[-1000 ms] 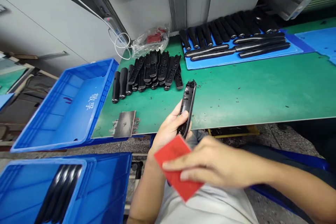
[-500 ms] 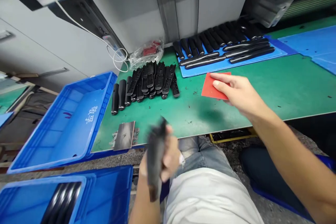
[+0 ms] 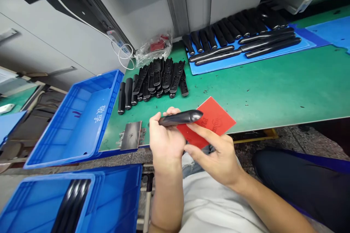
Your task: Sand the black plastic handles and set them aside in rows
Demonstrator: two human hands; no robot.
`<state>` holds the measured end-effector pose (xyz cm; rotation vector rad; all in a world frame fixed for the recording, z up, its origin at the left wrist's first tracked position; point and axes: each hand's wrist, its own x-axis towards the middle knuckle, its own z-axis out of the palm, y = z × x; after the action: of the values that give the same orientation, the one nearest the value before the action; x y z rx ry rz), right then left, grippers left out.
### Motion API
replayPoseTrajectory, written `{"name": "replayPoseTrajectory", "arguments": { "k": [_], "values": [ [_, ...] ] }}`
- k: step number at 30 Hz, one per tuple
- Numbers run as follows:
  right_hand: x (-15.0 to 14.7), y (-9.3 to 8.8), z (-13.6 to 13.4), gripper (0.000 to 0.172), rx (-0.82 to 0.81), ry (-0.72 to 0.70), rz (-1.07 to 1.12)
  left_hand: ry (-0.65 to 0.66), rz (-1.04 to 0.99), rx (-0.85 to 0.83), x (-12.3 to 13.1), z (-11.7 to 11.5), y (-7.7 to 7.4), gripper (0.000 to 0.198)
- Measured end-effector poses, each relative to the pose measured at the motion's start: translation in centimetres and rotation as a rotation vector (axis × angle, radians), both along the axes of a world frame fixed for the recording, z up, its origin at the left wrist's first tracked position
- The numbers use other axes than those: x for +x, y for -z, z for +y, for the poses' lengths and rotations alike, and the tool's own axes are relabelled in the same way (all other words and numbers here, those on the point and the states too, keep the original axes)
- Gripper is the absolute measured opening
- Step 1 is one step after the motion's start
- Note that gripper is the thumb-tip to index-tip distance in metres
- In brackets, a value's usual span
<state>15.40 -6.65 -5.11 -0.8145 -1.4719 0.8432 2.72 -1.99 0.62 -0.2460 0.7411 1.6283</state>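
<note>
My left hand (image 3: 166,142) grips a glossy black plastic handle piece (image 3: 180,118), which lies crosswise over the palm with its tip pointing right. My right hand (image 3: 216,156) holds a red printed card (image 3: 213,120) between its fingers and thumb. The card's edge sits under the black piece, and its lower corner is hidden behind my fingers. Both hands are just past the front edge of the green work table (image 3: 273,83). Behind them lies a heap of black ribbed handle pieces (image 3: 157,79).
A blue mat (image 3: 218,62) at the back carries rows of black pieces. A dull metal plate (image 3: 131,135) lies at the table's front edge. Blue crates stand left (image 3: 82,120) and lower left (image 3: 73,204), the lower one holding black pieces. A plastic bag (image 3: 154,49) and white cable lie behind.
My left hand has risen from my lap and turned the black piece crosswise. My right hand has moved from the table top toward it, bringing the red card against the piece.
</note>
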Motion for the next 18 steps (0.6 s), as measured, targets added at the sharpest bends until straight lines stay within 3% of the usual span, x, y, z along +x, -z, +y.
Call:
{"name": "replayPoseTrajectory", "arguments": {
  "k": [6,18],
  "values": [
    [0.4,-1.8,-0.1,0.042,0.109,0.142,-0.091,-0.055,0.098,-0.027,1.1,-0.7,0.4,0.019],
    [-0.5,-3.4,0.0,0.023,0.125,0.203,-0.096,-0.128,0.183,0.057,1.2,-1.2,-0.3,0.014]
  ]
}}
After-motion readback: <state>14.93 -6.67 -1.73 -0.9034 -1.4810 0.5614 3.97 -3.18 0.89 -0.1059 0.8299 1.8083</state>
